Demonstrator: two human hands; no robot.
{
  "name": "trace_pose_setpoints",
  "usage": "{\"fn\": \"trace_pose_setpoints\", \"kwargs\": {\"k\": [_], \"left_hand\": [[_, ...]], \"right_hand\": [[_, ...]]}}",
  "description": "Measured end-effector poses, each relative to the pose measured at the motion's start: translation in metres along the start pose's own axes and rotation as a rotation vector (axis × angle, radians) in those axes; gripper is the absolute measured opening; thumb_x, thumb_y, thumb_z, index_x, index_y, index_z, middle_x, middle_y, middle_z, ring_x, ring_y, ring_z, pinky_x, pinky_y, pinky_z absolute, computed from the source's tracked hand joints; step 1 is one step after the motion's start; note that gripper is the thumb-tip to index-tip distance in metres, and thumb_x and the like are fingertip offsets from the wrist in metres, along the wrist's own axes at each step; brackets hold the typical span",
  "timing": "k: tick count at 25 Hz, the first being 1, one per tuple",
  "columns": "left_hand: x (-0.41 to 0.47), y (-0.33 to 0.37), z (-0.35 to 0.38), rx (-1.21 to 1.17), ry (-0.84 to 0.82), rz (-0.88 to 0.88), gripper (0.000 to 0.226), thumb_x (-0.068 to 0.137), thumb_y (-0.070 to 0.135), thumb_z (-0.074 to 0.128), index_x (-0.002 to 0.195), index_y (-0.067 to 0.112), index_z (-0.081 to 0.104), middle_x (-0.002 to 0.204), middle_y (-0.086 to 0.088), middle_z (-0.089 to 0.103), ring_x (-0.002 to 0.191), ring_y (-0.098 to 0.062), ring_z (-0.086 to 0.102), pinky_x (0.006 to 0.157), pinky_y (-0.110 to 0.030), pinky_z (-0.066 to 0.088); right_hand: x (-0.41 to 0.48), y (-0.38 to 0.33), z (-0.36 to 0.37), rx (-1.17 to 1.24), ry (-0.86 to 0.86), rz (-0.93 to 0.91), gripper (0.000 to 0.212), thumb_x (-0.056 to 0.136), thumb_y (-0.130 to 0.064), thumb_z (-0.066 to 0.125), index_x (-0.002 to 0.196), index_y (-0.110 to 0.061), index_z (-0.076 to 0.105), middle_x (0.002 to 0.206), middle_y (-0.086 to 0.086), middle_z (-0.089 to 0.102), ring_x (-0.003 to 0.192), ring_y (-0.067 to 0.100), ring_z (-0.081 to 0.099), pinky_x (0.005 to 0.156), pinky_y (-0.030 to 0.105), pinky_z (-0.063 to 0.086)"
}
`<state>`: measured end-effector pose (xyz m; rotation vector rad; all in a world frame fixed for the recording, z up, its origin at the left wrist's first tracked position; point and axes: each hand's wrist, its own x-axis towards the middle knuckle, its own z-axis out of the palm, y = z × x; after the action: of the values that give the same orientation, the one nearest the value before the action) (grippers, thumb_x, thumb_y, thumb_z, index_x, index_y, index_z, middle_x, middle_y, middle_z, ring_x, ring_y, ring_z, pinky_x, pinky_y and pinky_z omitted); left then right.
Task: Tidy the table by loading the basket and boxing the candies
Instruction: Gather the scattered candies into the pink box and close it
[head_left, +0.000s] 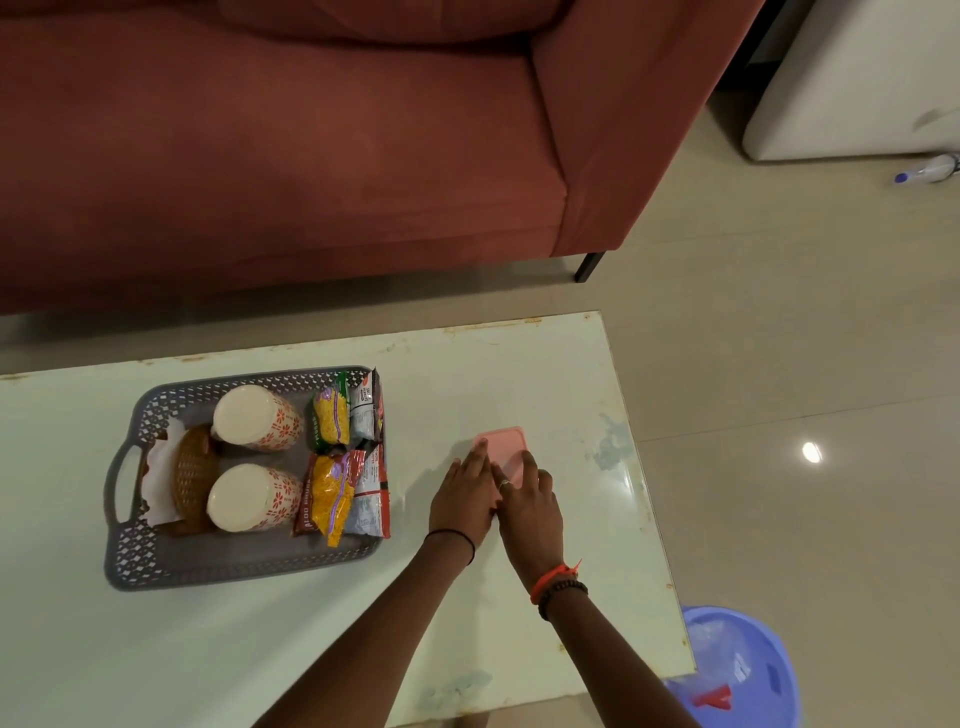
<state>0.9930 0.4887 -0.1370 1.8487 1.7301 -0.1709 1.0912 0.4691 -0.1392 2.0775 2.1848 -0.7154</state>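
A pink candy box (506, 441) with its lid on lies on the pale table (260, 649), right of centre. My left hand (465, 493) presses flat on the box's left side, and my right hand (530, 506) covers its near right part; most of the box is hidden under them. To the left stands the grey perforated basket (234, 569). It holds two patterned cups (257, 418) (252, 499), a brown wicker holder (192, 478) with white paper, and several snack packets (332, 499).
A red sofa (311, 156) runs along the far side of the table, with one dark leg (589, 267) on the tiled floor. A blue plastic bin (743, 670) stands off the table's near right corner. A white cabinet (857, 78) is at the top right.
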Motion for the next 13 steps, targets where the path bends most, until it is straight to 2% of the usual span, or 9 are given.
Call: {"fn": "trace_pose_setpoints", "kwargs": {"k": [5,10,13], "left_hand": [[0.002,0.008,-0.001,-0.038,0.049,-0.071,0.055,0.090,0.017,0.054,0.141,0.012,0.031,0.158,0.003,0.012,0.139,-0.023,0.031,0.112,-0.035,0.034],[0.002,0.013,-0.001,-0.065,0.075,-0.104,0.060,0.092,0.016,0.052,0.144,0.011,0.023,0.157,0.000,0.019,0.139,-0.020,0.033,0.112,-0.032,0.033],[0.003,0.013,0.000,-0.072,0.078,-0.117,0.060,0.093,0.014,0.050,0.145,0.012,0.019,0.155,-0.001,0.023,0.137,-0.020,0.035,0.112,-0.031,0.033]], "right_hand": [[0.001,0.001,0.001,-0.014,-0.008,-0.003,0.050,0.096,-0.012,0.046,0.143,-0.026,0.037,0.155,0.013,0.025,0.128,0.029,0.040,0.096,0.033,0.050],[-0.001,0.000,0.000,0.032,0.027,0.005,0.046,0.095,-0.012,0.049,0.139,-0.022,0.045,0.153,0.016,0.031,0.127,0.033,0.043,0.096,0.038,0.051],[0.003,0.002,-0.004,0.059,0.028,0.021,0.040,0.095,-0.013,0.047,0.134,-0.020,0.050,0.150,0.013,0.035,0.124,0.030,0.045,0.098,0.034,0.049]]}}
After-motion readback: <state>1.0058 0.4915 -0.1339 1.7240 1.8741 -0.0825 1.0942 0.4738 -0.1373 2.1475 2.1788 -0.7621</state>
